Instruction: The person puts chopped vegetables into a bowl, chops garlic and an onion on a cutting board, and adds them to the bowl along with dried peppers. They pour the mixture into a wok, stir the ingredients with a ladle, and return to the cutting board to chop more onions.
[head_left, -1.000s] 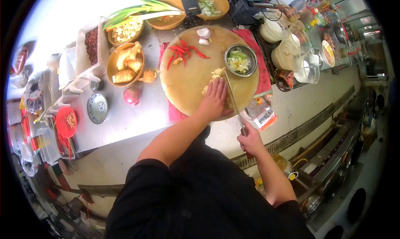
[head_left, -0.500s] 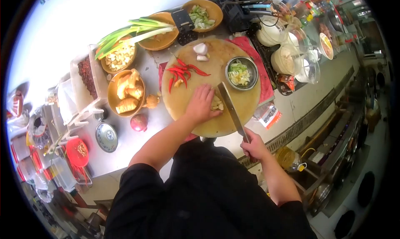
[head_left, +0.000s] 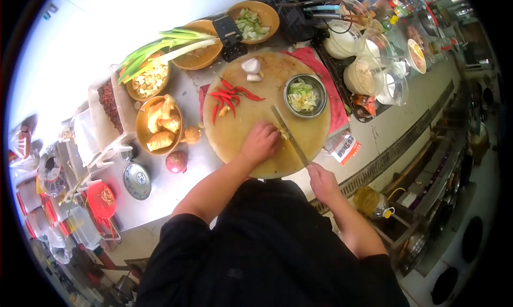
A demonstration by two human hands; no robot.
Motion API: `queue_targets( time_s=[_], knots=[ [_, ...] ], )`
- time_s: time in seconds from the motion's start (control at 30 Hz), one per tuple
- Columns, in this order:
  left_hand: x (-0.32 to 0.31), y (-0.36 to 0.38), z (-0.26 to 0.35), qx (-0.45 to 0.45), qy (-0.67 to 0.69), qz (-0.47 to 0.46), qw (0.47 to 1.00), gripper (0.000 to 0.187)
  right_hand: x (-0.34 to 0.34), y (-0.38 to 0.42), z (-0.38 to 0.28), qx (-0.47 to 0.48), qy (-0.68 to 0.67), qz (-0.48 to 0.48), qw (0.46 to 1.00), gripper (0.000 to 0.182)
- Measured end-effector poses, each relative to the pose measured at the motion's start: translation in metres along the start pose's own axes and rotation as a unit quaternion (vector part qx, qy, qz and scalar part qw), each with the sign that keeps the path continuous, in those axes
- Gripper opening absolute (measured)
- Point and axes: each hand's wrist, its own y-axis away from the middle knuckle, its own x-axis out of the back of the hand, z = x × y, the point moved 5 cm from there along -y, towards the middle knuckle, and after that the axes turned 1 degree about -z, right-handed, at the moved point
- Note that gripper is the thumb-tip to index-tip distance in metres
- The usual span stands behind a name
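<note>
My right hand (head_left: 323,181) grips the handle of a cleaver (head_left: 290,136), its blade edge-down on the round chopping board (head_left: 240,128). My left hand (head_left: 262,142) is curled on the board just left of the blade, fingertips pressed over pale yellow slices (head_left: 282,135) that are mostly hidden. Farther up the board lie several red chillies (head_left: 233,96) and two pale peeled pieces (head_left: 250,67), perhaps shallot or garlic. A metal bowl (head_left: 305,96) of chopped scallion and pale bits stands at the board's right side.
Left of the board are a bowl of ginger (head_left: 160,125), a red onion (head_left: 176,161), a patterned dish (head_left: 137,181) and a bowl of garlic (head_left: 150,81) under scallions (head_left: 171,44). Seasoning tubs (head_left: 363,76) stand at right; an oil bottle (head_left: 373,202) is lower right.
My left hand has shifted slightly down and its fingers have curled in over the slices. The cleaver has turned more upright and moved closer to the fingers.
</note>
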Motion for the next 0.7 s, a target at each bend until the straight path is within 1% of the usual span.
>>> queue_targets(
  time_s=[0.03, 0.1, 0.2, 0.33, 0.4, 0.53, 0.6, 0.7],
  knots=[
    [-0.003, 0.001, 0.0, 0.0, -0.003, 0.0, 1.0, 0.031, 0.0, -0.004, 0.0, 0.002, -0.001, -0.001, 1.0, 0.043],
    [-0.001, -0.002, 0.005, -0.012, -0.022, 0.015, 1.0, 0.026, -0.001, -0.012, 0.001, 0.015, 0.02, -0.035, 0.999, 0.043],
    [-0.003, -0.002, 0.007, -0.006, -0.036, 0.017, 0.999, 0.026, 0.009, -0.011, -0.003, 0.019, 0.041, -0.03, 0.999, 0.042],
    [-0.009, 0.001, 0.007, 0.004, -0.045, 0.037, 0.998, 0.024, 0.009, -0.009, 0.0, 0.016, 0.034, -0.039, 0.998, 0.042],
    [-0.009, 0.0, 0.006, 0.012, -0.04, 0.042, 0.998, 0.023, 0.004, -0.018, 0.0, 0.056, 0.056, -0.026, 0.996, 0.043],
    [-0.01, 0.002, 0.005, 0.01, -0.046, 0.029, 0.998, 0.023, 0.007, -0.011, -0.006, 0.033, 0.049, -0.041, 0.997, 0.043],
    [-0.009, 0.001, 0.007, 0.019, -0.051, 0.034, 0.998, 0.024, 0.001, -0.013, 0.0, 0.079, 0.049, -0.032, 0.995, 0.043],
    [-0.01, 0.001, 0.004, 0.013, -0.048, 0.023, 0.998, 0.024, -0.002, -0.018, -0.003, 0.062, 0.06, -0.041, 0.995, 0.044]
  ],
)
